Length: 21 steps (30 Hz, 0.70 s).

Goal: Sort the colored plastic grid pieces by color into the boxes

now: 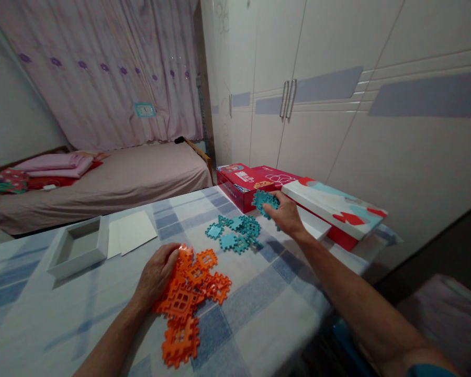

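My right hand (286, 213) is closed on a small bunch of teal interlocking plastic tiles (262, 201), raised just above the table, with the thumb across their near face. Below and left of it lies a loose pile of teal tiles (235, 225), some solid, some with windows. My left hand (159, 275) is at the left side of a pile of orange interlocking tiles (184, 298), its fingers curled and pinched at the pile's upper edge. Part of those fingers and the tile edge under them are hidden. Several orange tiles overlap, reaching toward the near table edge.
A grey-white open box (102, 238) stands at the left beside white sheets (135, 230). Red boxes (241, 188) and a white-and-red box (337, 204) sit at the back right, near a white tray (312, 222). A checked cloth (255, 314) covers the table. Behind are a bed (141, 173) and wardrobe (317, 141).
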Motion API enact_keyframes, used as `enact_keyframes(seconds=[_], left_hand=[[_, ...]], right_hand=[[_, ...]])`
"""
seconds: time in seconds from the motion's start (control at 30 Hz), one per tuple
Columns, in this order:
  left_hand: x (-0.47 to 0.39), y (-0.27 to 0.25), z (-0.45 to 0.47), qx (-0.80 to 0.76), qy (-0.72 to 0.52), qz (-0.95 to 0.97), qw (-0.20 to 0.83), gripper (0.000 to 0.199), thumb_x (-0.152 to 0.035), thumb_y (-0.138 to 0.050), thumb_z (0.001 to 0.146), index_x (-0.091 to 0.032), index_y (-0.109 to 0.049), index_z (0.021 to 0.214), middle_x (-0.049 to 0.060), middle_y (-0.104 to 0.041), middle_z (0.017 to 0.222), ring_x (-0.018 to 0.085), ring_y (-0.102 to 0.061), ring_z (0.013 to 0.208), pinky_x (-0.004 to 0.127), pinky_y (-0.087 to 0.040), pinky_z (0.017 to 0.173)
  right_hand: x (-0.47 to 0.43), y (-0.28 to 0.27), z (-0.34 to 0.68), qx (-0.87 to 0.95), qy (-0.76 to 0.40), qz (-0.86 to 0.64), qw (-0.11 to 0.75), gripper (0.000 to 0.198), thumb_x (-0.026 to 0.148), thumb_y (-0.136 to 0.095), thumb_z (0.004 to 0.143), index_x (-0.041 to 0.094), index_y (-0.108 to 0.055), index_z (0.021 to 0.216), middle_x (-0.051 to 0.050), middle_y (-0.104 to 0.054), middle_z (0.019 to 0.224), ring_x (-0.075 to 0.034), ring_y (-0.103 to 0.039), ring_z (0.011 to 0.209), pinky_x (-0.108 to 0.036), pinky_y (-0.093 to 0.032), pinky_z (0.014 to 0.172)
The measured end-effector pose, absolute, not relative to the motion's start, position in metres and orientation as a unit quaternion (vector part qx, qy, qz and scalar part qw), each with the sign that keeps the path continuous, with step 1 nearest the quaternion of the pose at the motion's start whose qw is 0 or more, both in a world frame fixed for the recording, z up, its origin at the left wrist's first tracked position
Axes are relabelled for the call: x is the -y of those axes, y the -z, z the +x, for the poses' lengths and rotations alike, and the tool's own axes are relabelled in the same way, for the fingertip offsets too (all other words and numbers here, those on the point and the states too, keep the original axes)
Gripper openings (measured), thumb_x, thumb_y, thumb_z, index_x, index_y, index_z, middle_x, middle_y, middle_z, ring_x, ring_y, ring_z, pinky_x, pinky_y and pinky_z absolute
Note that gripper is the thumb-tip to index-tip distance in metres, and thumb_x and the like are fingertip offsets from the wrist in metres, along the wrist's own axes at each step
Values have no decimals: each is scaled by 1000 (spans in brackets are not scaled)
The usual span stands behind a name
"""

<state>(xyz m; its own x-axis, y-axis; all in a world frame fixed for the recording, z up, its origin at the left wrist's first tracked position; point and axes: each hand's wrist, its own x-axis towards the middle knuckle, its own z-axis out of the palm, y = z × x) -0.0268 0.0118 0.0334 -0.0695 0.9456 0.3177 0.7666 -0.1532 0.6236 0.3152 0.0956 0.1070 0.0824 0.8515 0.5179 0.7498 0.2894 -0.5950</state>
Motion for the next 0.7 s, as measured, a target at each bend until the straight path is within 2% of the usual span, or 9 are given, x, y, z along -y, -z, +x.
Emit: enact_keyframes(seconds=[0.07, 0.17, 0.3, 0.4, 0.53, 0.7], left_hand=[[-11, -35, -26, -639, -359, 669, 125, 41, -49, -38, 84, -21, -66, 98, 6, -71, 105, 22, -64, 100, 36, -48, 93], [-12, -35, -26, -639, -360, 669, 124, 41, -49, -39, 84, -21, -66, 97, 6, -71, 104, 22, -65, 98, 35, -49, 92], [-13, -31, -28, -636, -360, 672, 123, 42, -50, -39, 84, -21, -66, 98, 6, -71, 103, 22, -65, 97, 35, -49, 91], [-14, -29, -30, -636, -356, 674, 125, 42, -50, -38, 85, -21, -65, 99, 6, -71, 104, 22, -65, 98, 35, -48, 93], [-14, -29, -30, -634, -356, 675, 126, 42, -51, -39, 85, -21, -65, 99, 6, -71, 104, 22, -65, 98, 35, -48, 94], [-13, -31, -28, -640, -355, 670, 125, 42, -50, -38, 84, -21, -66, 98, 6, -71, 104, 22, -65, 98, 34, -49, 92]], right_hand=[[-102, -115, 342, 653, -25, -633, 416, 37, 35, -55, 77, 17, -64, 108, -6, -70, 92, -19, -63, 81, -30, -47, 79], [-116, -112, 379, 622, 2, -705, 341, 39, 33, -56, 76, 16, -64, 111, -9, -70, 95, -22, -64, 85, -30, -47, 78], [-128, -93, 404, 620, -26, -744, 248, 40, 33, -56, 77, 14, -66, 111, -11, -71, 98, -24, -65, 88, -30, -47, 75], [-130, -81, 406, 635, -43, -735, 232, 40, 37, -55, 79, 15, -66, 110, -11, -70, 100, -23, -65, 90, -29, -46, 75], [-123, -79, 407, 677, -38, -703, 215, 46, 45, -49, 85, 15, -62, 119, -12, -67, 113, -23, -62, 101, -30, -45, 82], [-110, -87, 415, 685, 29, -698, 206, 39, 35, -43, 89, 16, -64, 117, -12, -66, 115, -24, -61, 103, -32, -44, 85]])
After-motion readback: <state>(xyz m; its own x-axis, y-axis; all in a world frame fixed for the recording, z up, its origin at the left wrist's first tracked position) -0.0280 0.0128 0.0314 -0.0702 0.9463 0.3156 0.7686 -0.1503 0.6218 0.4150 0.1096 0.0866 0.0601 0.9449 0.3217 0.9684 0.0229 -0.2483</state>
